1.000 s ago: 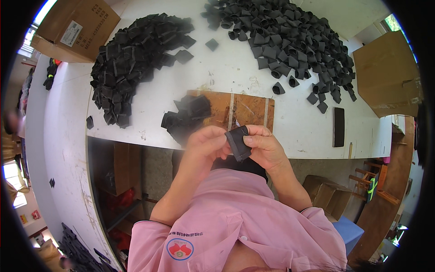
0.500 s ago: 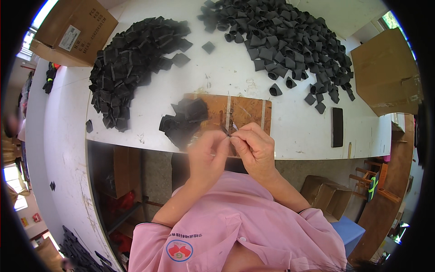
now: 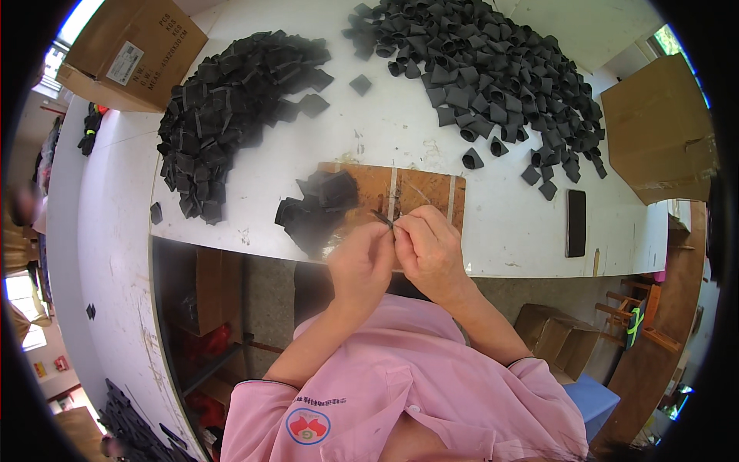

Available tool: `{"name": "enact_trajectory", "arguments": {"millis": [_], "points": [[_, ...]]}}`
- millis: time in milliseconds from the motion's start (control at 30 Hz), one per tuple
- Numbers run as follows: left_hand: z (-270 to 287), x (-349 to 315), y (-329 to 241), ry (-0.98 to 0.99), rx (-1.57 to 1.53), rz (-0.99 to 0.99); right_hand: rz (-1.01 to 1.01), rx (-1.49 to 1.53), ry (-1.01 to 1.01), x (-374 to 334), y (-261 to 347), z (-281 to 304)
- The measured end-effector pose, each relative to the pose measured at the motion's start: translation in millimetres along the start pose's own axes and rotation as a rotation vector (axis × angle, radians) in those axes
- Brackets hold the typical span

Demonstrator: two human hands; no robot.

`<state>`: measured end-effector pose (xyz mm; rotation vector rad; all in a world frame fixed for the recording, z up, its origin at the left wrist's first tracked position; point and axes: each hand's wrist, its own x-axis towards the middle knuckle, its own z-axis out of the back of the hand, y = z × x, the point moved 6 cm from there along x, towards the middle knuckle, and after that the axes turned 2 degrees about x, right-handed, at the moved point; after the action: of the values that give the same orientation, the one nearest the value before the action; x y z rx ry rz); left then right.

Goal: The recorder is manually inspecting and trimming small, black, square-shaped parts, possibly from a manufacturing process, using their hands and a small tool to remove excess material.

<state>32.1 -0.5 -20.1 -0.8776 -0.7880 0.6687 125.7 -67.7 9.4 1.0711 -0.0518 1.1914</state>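
Over the near edge of a brown board (image 3: 433, 185), my left hand (image 3: 359, 258) and my right hand (image 3: 428, 252) meet fingertip to fingertip. Both are closed in a pinch on a small thin black piece (image 3: 382, 219), whose end sticks out past the left fingers; the rest of it is hidden. A small heap of flat black squarish pieces (image 3: 319, 206) lies on the board's left part, just beyond my left hand.
On the white table (image 3: 385, 123) a big heap of flat black pieces (image 3: 208, 131) spreads left; rolled, cone-like black pieces (image 3: 493, 85) fill the far right. A black phone-like slab (image 3: 576, 223) lies right. Cardboard boxes (image 3: 146, 54) stand at both far corners.
The black piece shows more between my fingertips. My right fingers have drawn in closer to the left ones, and the whole view has shifted slightly.
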Motion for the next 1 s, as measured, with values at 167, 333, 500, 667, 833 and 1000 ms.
{"name": "enact_trajectory", "arguments": {"millis": [167, 333, 500, 667, 833, 1000], "points": [[-5.5, 2.8, 15.6, 0.134, -0.402, 0.366, -0.335, 0.295, 0.099, -2.8, -20.2, -0.9], [-1.5, 7.4, 5.0, 0.161, -0.173, 0.168, -0.480, 0.532, 0.108, -11.0, -33.6, -2.3], [-0.3, 8.1, -9.2, 0.064, -0.150, -0.013, -0.383, 0.447, 0.041, -9.6, -19.3, 3.1], [-3.0, -2.3, -16.8, -0.146, 0.190, -0.253, -0.143, 0.107, -0.012, -2.0, -4.7, 2.9], [-12.2, 5.6, 14.0, -0.063, -0.660, 0.626, -0.072, -0.159, -0.031, -8.0, -7.0, -7.1], [-17.8, 3.3, 3.3, 0.207, -1.371, 0.783, -0.780, 0.649, 0.017, -20.7, -46.2, -17.2]]}}
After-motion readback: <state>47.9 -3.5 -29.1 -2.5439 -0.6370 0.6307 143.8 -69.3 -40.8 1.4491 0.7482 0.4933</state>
